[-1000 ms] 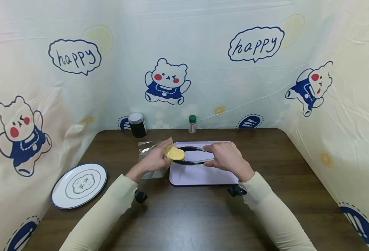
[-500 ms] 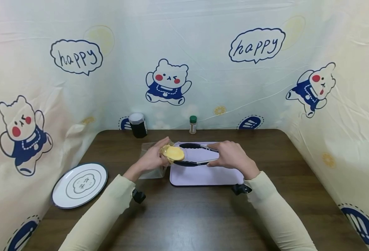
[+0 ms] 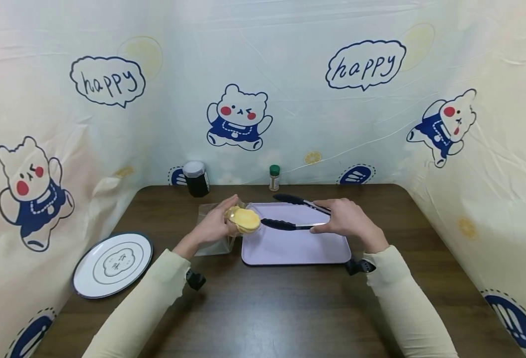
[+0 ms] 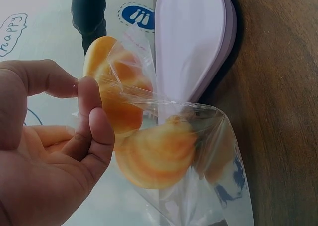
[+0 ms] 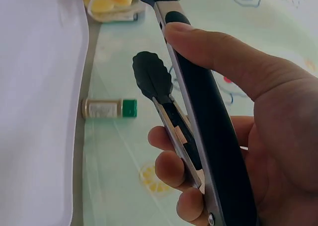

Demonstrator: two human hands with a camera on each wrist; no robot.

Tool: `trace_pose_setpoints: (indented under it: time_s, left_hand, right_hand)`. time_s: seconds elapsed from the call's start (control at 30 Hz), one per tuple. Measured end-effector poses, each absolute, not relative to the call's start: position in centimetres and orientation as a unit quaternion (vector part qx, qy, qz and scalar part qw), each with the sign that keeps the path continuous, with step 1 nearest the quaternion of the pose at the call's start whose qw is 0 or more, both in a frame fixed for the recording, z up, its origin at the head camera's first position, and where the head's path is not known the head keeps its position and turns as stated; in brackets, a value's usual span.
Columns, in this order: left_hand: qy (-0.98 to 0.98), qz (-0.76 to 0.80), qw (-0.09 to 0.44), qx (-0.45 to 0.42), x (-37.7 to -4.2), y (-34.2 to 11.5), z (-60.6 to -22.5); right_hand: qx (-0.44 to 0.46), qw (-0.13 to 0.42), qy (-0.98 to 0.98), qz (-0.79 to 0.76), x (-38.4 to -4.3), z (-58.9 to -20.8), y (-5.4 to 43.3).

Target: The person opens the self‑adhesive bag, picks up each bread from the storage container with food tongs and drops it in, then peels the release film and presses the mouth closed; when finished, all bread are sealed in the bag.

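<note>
My left hand [image 3: 214,223] pinches the edge of a clear plastic bag [image 4: 226,151] between thumb and fingers. In the left wrist view, a golden bread bun [image 4: 121,107] is at the bag's mouth, partly behind film, and a ridged bread roll [image 4: 156,159] sits lower inside. The head view shows the bun's pale yellow face [image 3: 246,220] turned to the right. My right hand [image 3: 348,219] holds black-tipped metal tongs [image 5: 198,97], their arms spread, with nothing between the tips. The tong tips are just right of the bun, apart from it, over a lilac tray [image 3: 290,251].
An oval white plate [image 3: 88,273] with a dark rim lies at the left of the brown table [image 3: 263,308]. A dark jar [image 3: 197,184] with a grey lid and a small green-capped spice bottle [image 3: 274,179] stand along the back edge, before a printed cloth.
The tongs were around the bun a second ago; they have spread, come off it and moved right with my right hand. My left hand, with bag and bun, has shifted slightly left.
</note>
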State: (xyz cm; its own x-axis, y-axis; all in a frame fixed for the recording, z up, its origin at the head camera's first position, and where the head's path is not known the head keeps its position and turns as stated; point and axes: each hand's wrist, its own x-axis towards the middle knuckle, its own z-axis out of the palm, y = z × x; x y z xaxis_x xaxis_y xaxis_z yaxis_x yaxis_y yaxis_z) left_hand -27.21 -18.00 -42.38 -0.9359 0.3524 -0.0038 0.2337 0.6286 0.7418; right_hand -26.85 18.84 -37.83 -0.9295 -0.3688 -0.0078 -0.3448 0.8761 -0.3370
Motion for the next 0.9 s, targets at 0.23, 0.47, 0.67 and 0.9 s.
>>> trace_pose_setpoints:
  time_s: [0.23, 0.47, 0.67, 0.9]
  left_hand:
    - [0.899, 0.401, 0.081, 0.157, -27.3, -18.1, -42.3]
    - [0.901, 0.394, 0.073, 0.168, -27.2, -18.1, -42.3]
    - [0.900, 0.393, 0.069, 0.177, -27.1, -18.2, -42.1]
    - [0.898, 0.395, 0.076, 0.178, -27.2, -18.5, -42.4]
  right_hand:
    - [-0.109, 0.016, 0.975, -0.196, -27.5, -38.6, 21.3]
    - [-0.008, 0.029, 0.975, -0.221, -28.4, -40.2, 24.2]
    - [0.035, 0.054, 0.975, -0.211, -28.8, -41.6, 26.6]
    - [0.058, 0.080, 0.975, -0.197, -29.2, -43.0, 28.7]
